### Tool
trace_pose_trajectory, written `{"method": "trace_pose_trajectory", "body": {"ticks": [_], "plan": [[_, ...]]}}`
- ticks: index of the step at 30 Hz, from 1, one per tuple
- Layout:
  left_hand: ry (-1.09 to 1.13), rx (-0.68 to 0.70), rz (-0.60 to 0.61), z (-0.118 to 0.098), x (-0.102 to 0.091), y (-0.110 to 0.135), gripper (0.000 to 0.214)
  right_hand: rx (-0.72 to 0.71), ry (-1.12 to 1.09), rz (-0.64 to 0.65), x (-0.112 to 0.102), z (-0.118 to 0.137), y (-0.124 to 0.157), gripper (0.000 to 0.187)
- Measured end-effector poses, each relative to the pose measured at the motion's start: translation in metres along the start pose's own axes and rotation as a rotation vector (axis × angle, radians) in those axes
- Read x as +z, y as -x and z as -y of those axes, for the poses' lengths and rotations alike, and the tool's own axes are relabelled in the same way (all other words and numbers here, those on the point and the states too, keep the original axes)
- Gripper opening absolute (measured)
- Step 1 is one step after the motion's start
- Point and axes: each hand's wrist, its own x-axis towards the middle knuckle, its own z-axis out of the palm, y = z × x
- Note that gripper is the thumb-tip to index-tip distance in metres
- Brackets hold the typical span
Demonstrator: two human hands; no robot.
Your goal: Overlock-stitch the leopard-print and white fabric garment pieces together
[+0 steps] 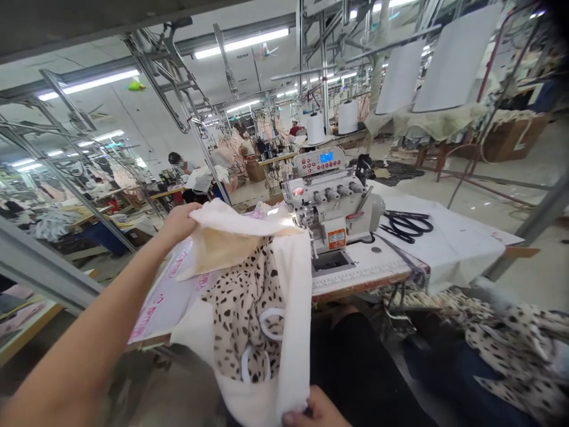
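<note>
My left hand (179,224) pinches the top edge of a white fabric piece (291,296) and lifts it up. My right hand (315,410) grips the lower end of the same white band at the bottom of the view. Between my hands hangs a cream garment with dark spots (242,296), lined in pale fabric, with white loop trim (271,323) on its front. Behind the garment's left side lies a white sheet with pink printing (164,290). Both hands are in front of an overlock sewing machine (331,201) and do not touch it.
A white-covered sewing table (444,252) holds black cord or straps (406,226). More spotted fabric (515,344) lies over my dark-clothed lap at right. A co-worker (178,166) sits at a far left station, among metal rails and garment racks.
</note>
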Motion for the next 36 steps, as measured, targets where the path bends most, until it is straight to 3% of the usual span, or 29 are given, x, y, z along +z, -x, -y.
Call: {"method": "trace_pose_trajectory", "body": {"ticks": [1,3,5,6,7,8,10,14,17,24,27,32,36], "plan": [[0.006,0.059,0.082,-0.001,-0.003,0.022,0.032,-0.062,-0.024,0.034,0.002,0.004,-0.001,0.051],[-0.001,0.312,0.325,-0.007,-0.001,0.074,0.038,-0.166,-0.083,0.035,0.005,0.011,-0.003,0.046],[0.0,0.43,0.576,-0.019,0.007,0.128,0.029,-0.209,-0.133,-0.019,0.009,0.018,-0.002,0.048],[0.031,0.472,0.634,-0.027,0.014,0.151,0.024,-0.211,-0.141,-0.049,0.011,0.02,-0.001,0.049],[0.076,0.53,0.666,-0.035,0.022,0.171,0.023,-0.211,-0.136,-0.071,0.012,0.023,0.0,0.049],[0.138,0.564,0.618,-0.044,0.031,0.187,0.023,-0.213,-0.118,-0.082,0.014,0.025,0.001,0.047],[0.267,0.561,0.445,-0.059,0.052,0.208,0.025,-0.218,-0.049,-0.077,0.017,0.03,0.005,0.041],[0.393,0.381,0.133,-0.077,0.088,0.226,0.027,-0.266,0.132,-0.067,0.019,0.044,0.013,0.028],[0.387,0.479,0.005,-0.086,0.098,0.233,0.017,-0.311,0.216,-0.099,0.019,0.058,0.02,0.02],[0.494,0.557,0.131,-0.108,0.096,0.243,0.016,-0.34,0.155,-0.155,0.027,0.086,0.028,0.016],[0.543,0.579,0.085,-0.11,0.093,0.245,0.02,-0.36,0.162,-0.163,0.03,0.093,0.03,0.014],[0.553,0.444,-0.008,-0.109,0.084,0.245,0.015,-0.399,0.204,-0.193,0.03,0.095,0.029,0.013],[0.585,0.397,0.059,-0.113,0.073,0.244,0.01,-0.388,0.072,-0.261,0.029,0.096,0.024,0.013]]}}
